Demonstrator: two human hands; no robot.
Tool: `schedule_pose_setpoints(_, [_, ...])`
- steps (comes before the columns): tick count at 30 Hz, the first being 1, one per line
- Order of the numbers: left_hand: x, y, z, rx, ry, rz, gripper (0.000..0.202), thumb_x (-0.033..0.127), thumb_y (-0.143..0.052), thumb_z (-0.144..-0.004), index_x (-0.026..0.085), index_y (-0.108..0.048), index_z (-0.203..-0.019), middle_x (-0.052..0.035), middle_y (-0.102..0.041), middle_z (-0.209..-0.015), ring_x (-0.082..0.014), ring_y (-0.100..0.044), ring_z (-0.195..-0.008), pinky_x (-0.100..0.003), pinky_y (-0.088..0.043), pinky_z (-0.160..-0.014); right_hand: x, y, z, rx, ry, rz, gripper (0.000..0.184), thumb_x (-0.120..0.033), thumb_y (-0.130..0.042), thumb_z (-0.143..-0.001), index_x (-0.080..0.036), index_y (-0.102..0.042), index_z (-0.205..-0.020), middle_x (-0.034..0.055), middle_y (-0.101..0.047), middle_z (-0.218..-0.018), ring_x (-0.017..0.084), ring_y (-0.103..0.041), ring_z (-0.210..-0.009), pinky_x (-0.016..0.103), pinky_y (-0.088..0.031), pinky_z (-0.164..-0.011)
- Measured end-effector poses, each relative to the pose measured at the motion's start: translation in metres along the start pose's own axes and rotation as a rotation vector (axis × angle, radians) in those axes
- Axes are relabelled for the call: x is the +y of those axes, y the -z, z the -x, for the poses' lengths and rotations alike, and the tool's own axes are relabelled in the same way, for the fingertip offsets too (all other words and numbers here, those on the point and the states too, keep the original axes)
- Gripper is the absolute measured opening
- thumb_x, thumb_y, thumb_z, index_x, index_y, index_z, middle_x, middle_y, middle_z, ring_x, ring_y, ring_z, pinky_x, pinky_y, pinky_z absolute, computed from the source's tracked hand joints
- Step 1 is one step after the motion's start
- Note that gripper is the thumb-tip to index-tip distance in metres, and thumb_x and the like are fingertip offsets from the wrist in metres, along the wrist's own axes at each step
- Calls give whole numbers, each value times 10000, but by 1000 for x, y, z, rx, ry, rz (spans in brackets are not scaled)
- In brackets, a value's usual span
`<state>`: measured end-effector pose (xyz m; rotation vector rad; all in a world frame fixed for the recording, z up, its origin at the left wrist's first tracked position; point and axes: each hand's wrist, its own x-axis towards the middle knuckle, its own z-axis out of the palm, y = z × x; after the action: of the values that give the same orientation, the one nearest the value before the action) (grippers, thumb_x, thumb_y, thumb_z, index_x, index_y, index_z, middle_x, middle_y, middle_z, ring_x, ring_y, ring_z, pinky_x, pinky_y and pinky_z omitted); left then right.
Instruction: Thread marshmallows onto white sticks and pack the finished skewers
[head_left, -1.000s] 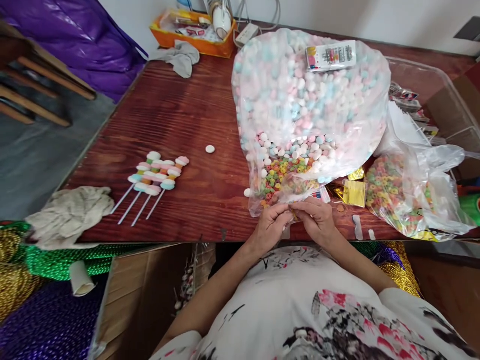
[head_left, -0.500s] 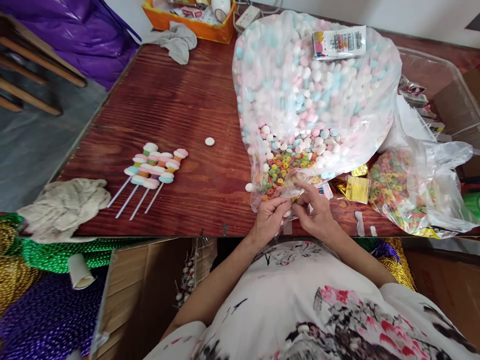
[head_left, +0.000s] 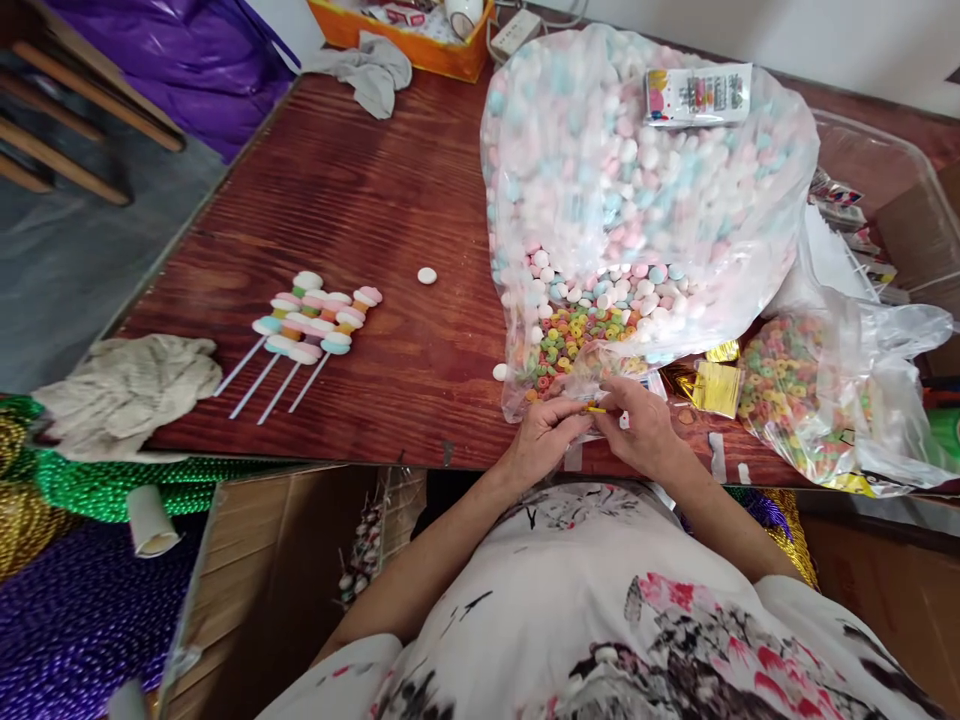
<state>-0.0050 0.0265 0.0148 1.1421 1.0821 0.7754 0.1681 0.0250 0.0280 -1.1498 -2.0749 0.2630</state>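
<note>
My left hand (head_left: 549,437) and my right hand (head_left: 641,425) meet at the table's front edge, both with fingers pinched together. Between their fingertips shows a thin yellow strip that looks like a twist tie (head_left: 595,408). Some clear plastic and a white bit lie under the fingers, mostly hidden. Just beyond the hands, the big clear bag of pink, white and blue marshmallows (head_left: 622,160) lies open towards me. Colourful ring candies (head_left: 574,340) lie at its mouth. To the left, several marshmallow skewers (head_left: 315,320) with white sticks lie side by side.
On the right are a bag of ring candies (head_left: 787,385), a gold bundle (head_left: 718,388) and a clear bin (head_left: 885,130). A crumpled cloth (head_left: 135,390) lies at the front left corner; an orange box (head_left: 420,45) stands at the back. Loose marshmallows (head_left: 427,276) dot the table.
The view has shifted slightly. My hands stay together at the edge, fingers moved a little, and more of the yellow strip shows between them.
</note>
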Motion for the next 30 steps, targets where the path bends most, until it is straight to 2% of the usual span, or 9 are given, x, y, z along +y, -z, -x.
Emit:
schedule_pose_setpoints(4, [-3,-4,-2,70,81,95,284,413,-644,-754,140,-710,-711,29,-503,-553,-65,-408,-496,-177,-313,-442,3,2,-6,-83,170,60,303,-73,-503,-860,-215,-474,-1126,31,-629,-821,193,-560,-709,311,-465,-641])
schedule_pose_setpoints(10, [-4,-13,-5,127,228,295,305,453,-665,-705,156,-610,-667,62,-456,-500,-46,-352,-377,-159,-246,-332,7,2,-11,-129,266,68,201,-78,-488,-906,-196,-474,-1067,27,-554,-772,195,-478,-716,313,-423,-658])
schedule_pose_setpoints(13, [-3,-13,-6,136,213,297,321,467,-648,-720,163,-568,-654,64,-458,-502,-46,-370,-362,-150,-232,-311,9,1,-11,-166,317,69,208,-42,-468,-891,-193,-485,-1033,37,-553,-804,191,-469,-736,324,-416,-696])
schedule_pose_setpoints(16, [-4,-12,-7,140,151,245,350,484,-622,-742,166,-532,-626,70,-431,-491,-41,-368,-357,-143,-247,-312,11,2,-13,-203,394,82,287,6,-432,-871,-178,-496,-1081,45,-583,-835,189,-479,-758,340,-414,-738])
schedule_pose_setpoints(21, [-5,-13,-9,157,127,274,371,493,-618,-739,172,-496,-599,81,-396,-472,-31,-328,-331,-141,-226,-294,11,5,-19,-246,477,92,294,-16,-392,-902,-168,-510,-1124,46,-594,-805,197,-512,-782,356,-425,-748])
schedule_pose_setpoints(23, [-4,-14,-9,186,136,296,371,480,-642,-723,174,-484,-586,80,-401,-469,-32,-336,-330,-142,-237,-292,11,7,-20,-227,489,68,286,-31,-403,-909,-171,-516,-1131,50,-601,-807,196,-531,-795,358,-439,-750])
schedule_pose_setpoints(26, [0,-17,-6,224,162,384,386,454,-681,-693,180,-444,-560,76,-413,-467,-39,-361,-333,-146,-242,-289,10,7,-16,-121,478,28,272,-32,-442,-897,-195,-523,-1099,41,-624,-785,183,-537,-740,353,-452,-708])
schedule_pose_setpoints(30, [4,-21,1,181,179,508,369,425,-724,-668,164,-486,-560,60,-465,-482,-43,-393,-345,-153,-252,-303,5,4,-3,77,345,-51,228,-64,-561,-870,-226,-549,-1029,35,-673,-789,170,-553,-700,348,-483,-672])
